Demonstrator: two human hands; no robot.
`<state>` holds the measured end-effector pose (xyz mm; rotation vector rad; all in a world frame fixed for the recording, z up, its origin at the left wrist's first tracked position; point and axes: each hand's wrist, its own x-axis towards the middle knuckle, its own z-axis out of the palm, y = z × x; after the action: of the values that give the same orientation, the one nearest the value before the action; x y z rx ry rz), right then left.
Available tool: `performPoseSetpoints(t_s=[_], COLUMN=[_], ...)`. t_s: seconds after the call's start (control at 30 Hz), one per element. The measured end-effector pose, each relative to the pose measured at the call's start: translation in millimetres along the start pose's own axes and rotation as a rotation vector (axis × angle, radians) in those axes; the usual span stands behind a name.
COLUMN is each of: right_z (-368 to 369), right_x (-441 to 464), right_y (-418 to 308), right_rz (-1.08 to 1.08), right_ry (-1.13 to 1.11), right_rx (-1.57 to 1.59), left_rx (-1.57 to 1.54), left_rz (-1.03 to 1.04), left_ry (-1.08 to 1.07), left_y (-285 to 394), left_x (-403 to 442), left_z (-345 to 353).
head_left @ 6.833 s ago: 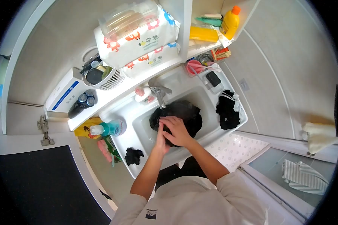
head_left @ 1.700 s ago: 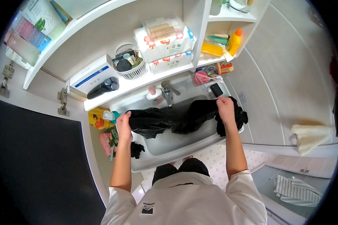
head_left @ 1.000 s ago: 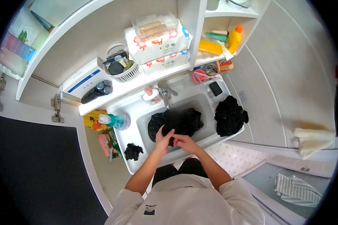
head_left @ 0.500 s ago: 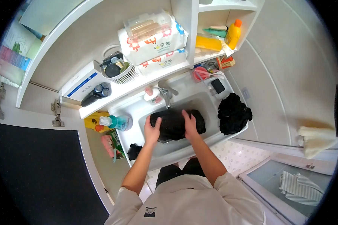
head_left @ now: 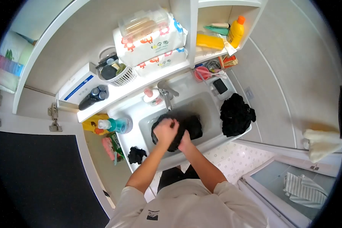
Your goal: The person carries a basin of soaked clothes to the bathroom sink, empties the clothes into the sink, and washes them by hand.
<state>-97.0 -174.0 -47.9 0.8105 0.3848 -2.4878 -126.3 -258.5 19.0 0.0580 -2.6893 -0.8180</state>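
A wet black cloth (head_left: 193, 127) lies bunched in the basin of the white sink (head_left: 212, 114), below the metal faucet (head_left: 166, 95). My left hand (head_left: 166, 132) is closed on its left part, slightly blurred. Close beside it, lower and to the right, my right hand (head_left: 185, 141) grips a fold of the same cloth. On the sink's right ledge sits a larger black cloth pile (head_left: 236, 114), and a small black cloth (head_left: 136, 155) rests on the left ledge. Neither of these is touched by my hands.
A teal bottle (head_left: 118, 125) stands on the left ledge, and a pump bottle (head_left: 152, 96) beside the faucet. The shelf above holds wipes packs (head_left: 150, 43), a basket (head_left: 123, 77) and a shaver (head_left: 93, 97). A black soap box (head_left: 219, 86) sits at the back right.
My hands have come closer together from opposite sides of the cloth, and the cloth is now bunched between them. The view has shifted slightly.
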Motion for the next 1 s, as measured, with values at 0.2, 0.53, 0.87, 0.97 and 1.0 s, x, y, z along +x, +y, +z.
performPoseSetpoints(t_s=[0.2, 0.53, 0.87, 0.97, 1.0], right_z=[-41, -80, -42, -9, 11], right_x=[38, 60, 28, -1, -12], right_y=[13, 12, -13, -9, -14], right_rz=[0.103, 0.254, 0.276, 0.025, -0.027], right_ry=[-0.564, -0.527, -0.491, 0.198, 0.246], right_rx=[0.296, 0.259, 0.19, -0.426, -0.484], left_rx=[-0.124, -0.217, -0.2, 0.046, 0.009], left_rz=[0.084, 0.055, 0.049, -0.164, -0.282], left_ry=[0.065, -0.082, -0.075, -0.053, -0.067], left_y=[32, 23, 24, -33, -54], left_x=[-11, -31, -40, -9, -8], left_z=[-7, -3, -8, 5, 11])
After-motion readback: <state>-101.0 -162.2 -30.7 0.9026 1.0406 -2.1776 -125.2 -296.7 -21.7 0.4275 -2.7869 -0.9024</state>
